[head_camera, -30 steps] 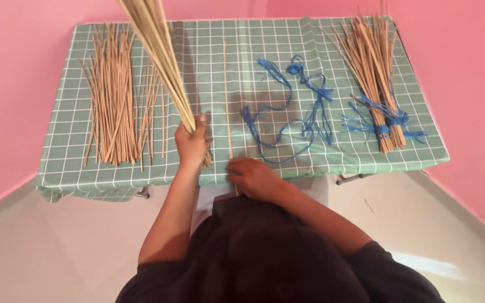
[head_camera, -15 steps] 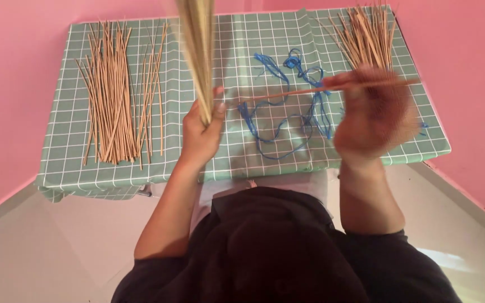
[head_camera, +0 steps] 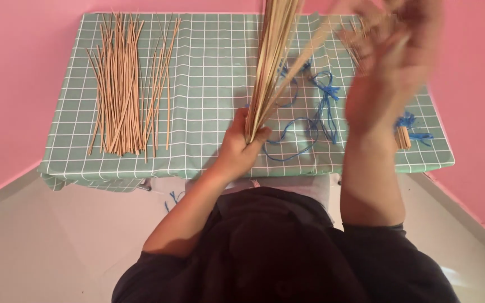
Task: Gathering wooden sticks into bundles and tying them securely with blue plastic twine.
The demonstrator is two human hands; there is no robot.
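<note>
Two hands at centre frame: left hand clamps a stick bundle upright; right hand, upper right, is blurred, its finger state unclear, beside one slanting stick. Loose sticks lie upper left.

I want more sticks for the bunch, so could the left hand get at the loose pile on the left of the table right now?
Probably not: the left hand grips the stick bunch, though the way to the loose pile is clear.

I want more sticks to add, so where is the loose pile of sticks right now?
In the head view, the loose pile of sticks lies on the left part of the green checked tablecloth, left of the left hand.
</note>
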